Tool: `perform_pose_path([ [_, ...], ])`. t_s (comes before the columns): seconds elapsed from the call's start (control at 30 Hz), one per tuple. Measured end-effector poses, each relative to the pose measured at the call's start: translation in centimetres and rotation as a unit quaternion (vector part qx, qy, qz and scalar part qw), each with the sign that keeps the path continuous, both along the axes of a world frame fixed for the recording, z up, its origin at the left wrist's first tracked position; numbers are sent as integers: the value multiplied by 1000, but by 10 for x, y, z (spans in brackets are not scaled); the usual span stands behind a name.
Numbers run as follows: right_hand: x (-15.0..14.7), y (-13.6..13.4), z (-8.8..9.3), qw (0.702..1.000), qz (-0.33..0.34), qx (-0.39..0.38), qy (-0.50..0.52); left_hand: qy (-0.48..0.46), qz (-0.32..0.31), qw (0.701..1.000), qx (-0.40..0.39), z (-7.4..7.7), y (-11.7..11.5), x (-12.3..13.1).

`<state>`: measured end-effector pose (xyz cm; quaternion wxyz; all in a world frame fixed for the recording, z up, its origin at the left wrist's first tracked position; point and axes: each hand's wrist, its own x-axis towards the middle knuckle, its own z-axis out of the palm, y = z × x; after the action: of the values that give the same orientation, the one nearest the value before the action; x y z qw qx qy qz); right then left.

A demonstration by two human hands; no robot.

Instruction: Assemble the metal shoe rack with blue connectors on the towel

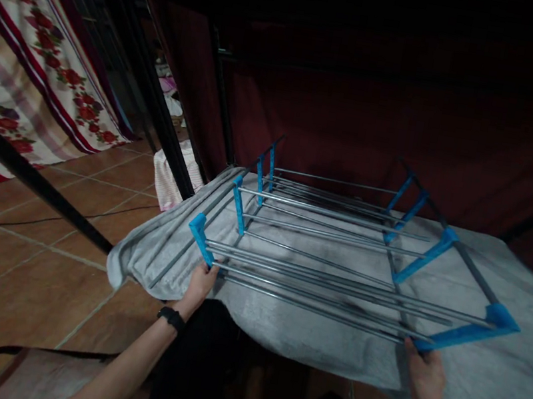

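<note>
Rod rack (328, 256) w/ blue brackets (427, 255) lies on the grey towel (494, 391) by its front edge, you holding both ends: left hand (199, 285) curled round the near-left bracket, right hand (425, 374) closed on the near-right one. Keep ends level, grip firm. Black frame post (159, 108) crowds the towel's left corner; floral curtain (32, 48) beyond.
</note>
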<state>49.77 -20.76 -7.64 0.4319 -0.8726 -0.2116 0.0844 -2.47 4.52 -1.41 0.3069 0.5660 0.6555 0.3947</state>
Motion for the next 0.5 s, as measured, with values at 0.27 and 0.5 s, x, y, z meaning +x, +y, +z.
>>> perform_pose_path([
  [0.27,-1,4,0,999,-4,-27,38,11,-3,1000,-7,1,5,-2],
  [0.5,-4,7,0,999,-16,-12,36,0,27,999,-16,1,8,2],
])
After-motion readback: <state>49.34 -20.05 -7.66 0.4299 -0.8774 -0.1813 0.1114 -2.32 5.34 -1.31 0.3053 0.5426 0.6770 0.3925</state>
